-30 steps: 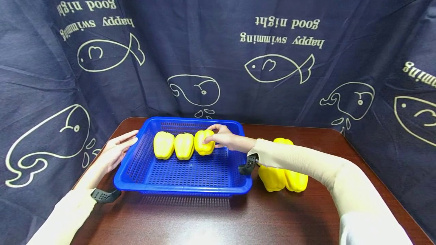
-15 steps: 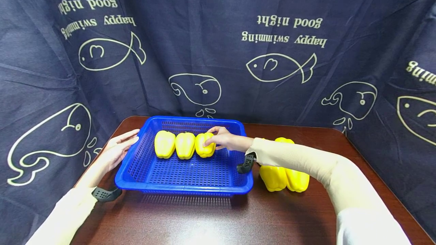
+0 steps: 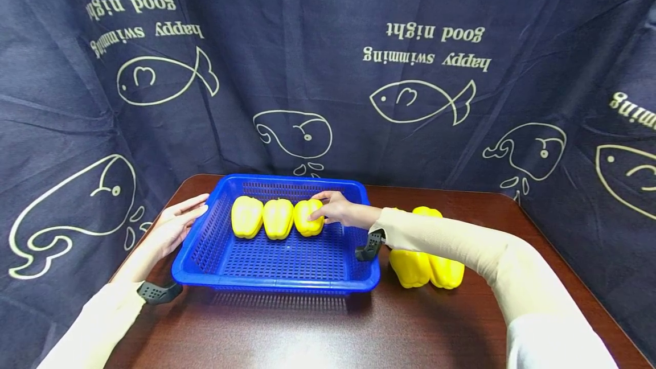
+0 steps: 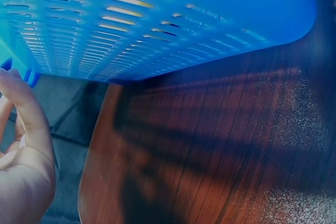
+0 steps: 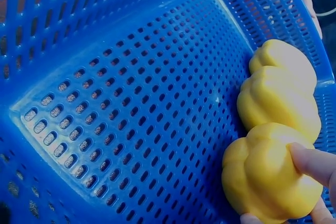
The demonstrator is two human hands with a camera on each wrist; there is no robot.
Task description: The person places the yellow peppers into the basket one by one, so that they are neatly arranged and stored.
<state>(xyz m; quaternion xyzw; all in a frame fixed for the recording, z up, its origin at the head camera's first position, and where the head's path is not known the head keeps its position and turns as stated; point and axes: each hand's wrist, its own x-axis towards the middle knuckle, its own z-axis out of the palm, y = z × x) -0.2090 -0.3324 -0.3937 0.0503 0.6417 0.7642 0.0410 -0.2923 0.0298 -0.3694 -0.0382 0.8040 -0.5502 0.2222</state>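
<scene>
Three yellow bell peppers lie in a row inside a blue plastic basket (image 3: 277, 285): the left pepper (image 3: 247, 217), the middle pepper (image 3: 278, 218) and the right pepper (image 3: 306, 216). My right hand (image 3: 335, 209) grips the right pepper, thumb on the near side, some fingers hidden behind it. From the right wrist view, that pepper (image 5: 268, 174) sits close against its neighbour (image 5: 278, 100). Fairly straight fingers of my left hand (image 3: 174, 226) touch the basket's left rim from outside. A curved digit (image 4: 31, 111) of it reaches the rim in the left wrist view.
More yellow bell peppers (image 3: 410, 268) lie on the brown table (image 3: 246, 329) right of the basket, partly hidden by my right forearm. A dark blue curtain (image 3: 328, 61) with fish drawings hangs behind and at both sides of the table.
The right pepper has come down slightly with my right hand and now stands beside the middle one. My left hand stays at the basket rim.
</scene>
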